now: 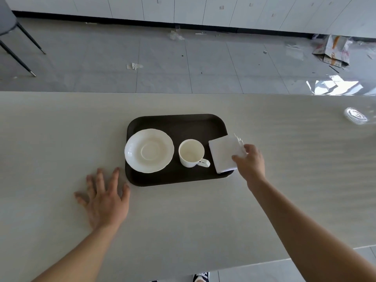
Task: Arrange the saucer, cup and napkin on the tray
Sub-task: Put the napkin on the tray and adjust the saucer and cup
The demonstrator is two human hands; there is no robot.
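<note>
Pale grey, faintly grained tabletop (203, 220) fills the foreground, with a littered tile floor beyond its far edge. On it lies a dark brown rounded-rectangle plastic tray (179, 123). The right hand (251, 161) has thumb and fingers pinched on the outer edge of a folded white paper napkin (222, 154), which sits at the tray's right end and overhangs its rim under the fingertips. Just beyond the napkin from those fingers stands a white ceramic cup (191, 152), handle turned toward the napkin, and further still a white scalloped ceramic saucer (149, 150), apart from the cup. The left hand (103, 197) rests flat on the table with fingers spread, its fingertips close to the tray's near-left corner (holding nothing). The napkin looks light and limp, so an edge pinch suits it; cup and saucer seem rigid, smooth and breakable, best taken by handle and rim.
</note>
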